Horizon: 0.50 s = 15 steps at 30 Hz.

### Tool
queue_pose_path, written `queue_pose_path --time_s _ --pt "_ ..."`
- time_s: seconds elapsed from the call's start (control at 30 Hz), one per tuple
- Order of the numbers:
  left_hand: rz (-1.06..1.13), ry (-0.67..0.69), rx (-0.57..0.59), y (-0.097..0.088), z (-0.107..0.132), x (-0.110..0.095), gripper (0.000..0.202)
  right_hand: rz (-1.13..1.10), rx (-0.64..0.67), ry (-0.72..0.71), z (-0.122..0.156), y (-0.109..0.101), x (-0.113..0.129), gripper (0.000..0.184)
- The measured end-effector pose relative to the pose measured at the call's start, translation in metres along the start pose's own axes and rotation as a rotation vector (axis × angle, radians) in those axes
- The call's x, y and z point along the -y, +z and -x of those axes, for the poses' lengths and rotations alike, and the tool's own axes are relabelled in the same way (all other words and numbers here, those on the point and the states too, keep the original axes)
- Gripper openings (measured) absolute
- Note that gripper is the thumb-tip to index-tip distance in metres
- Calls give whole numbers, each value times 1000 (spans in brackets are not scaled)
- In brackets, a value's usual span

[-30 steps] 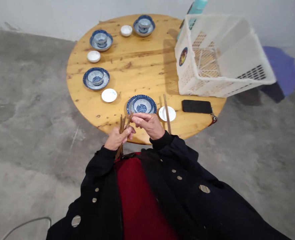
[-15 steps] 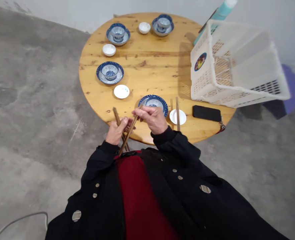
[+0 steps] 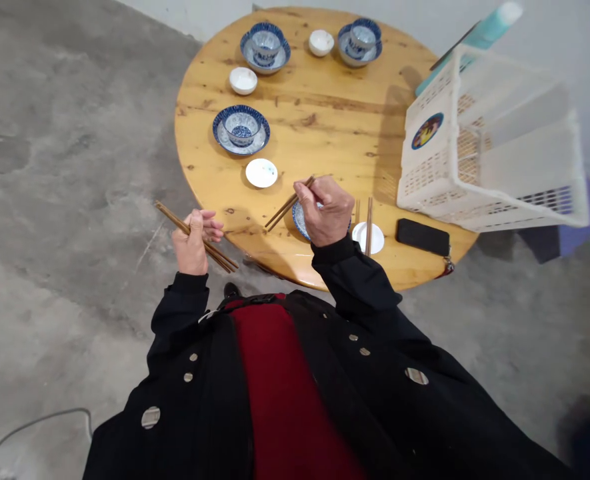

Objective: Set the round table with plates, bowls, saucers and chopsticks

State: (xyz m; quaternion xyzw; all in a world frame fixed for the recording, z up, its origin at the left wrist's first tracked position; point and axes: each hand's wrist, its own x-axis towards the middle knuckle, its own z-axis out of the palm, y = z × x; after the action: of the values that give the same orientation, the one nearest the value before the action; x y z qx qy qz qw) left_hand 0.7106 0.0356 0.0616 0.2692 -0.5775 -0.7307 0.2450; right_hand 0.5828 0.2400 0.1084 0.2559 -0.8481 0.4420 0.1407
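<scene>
My left hand (image 3: 193, 241) is closed round a bundle of wooden chopsticks (image 3: 221, 257), off the table's near left edge. In my right hand (image 3: 329, 212) a pair of chopsticks (image 3: 282, 213) is pinched, tips slanting down to the left over the table. Beneath that hand a blue-patterned plate (image 3: 299, 223) is mostly hidden. Just right of it, another pair of chopsticks (image 3: 369, 223) lies across a small white dish (image 3: 377, 241). A second white dish (image 3: 261, 173) sits beyond my hands, near a blue-patterned bowl (image 3: 241, 128) on its plate (image 3: 262, 141).
The round wooden table (image 3: 325, 143) also holds more bowl-and-plate sets (image 3: 265, 48), small white bowls (image 3: 243, 81), a black phone (image 3: 423, 236) and a large white plastic crate (image 3: 427, 170) on the right. A turquoise object (image 3: 489, 32) stands behind the crate, near the wall.
My hands have moved apart. The left went left with its bundle, off the table; the right moved right and over the plate with a separate pair of chopsticks. The view has shifted slightly.
</scene>
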Motion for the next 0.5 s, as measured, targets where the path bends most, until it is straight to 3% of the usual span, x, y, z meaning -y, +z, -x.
queue_pose_path --time_s 0.27,0.5 --pt "61 -42 11 -5 10 3 52 136 -63 -131 2 8 -1 34" --pt "69 -69 60 -5 17 10 51 130 -57 -105 2 10 -3 43"
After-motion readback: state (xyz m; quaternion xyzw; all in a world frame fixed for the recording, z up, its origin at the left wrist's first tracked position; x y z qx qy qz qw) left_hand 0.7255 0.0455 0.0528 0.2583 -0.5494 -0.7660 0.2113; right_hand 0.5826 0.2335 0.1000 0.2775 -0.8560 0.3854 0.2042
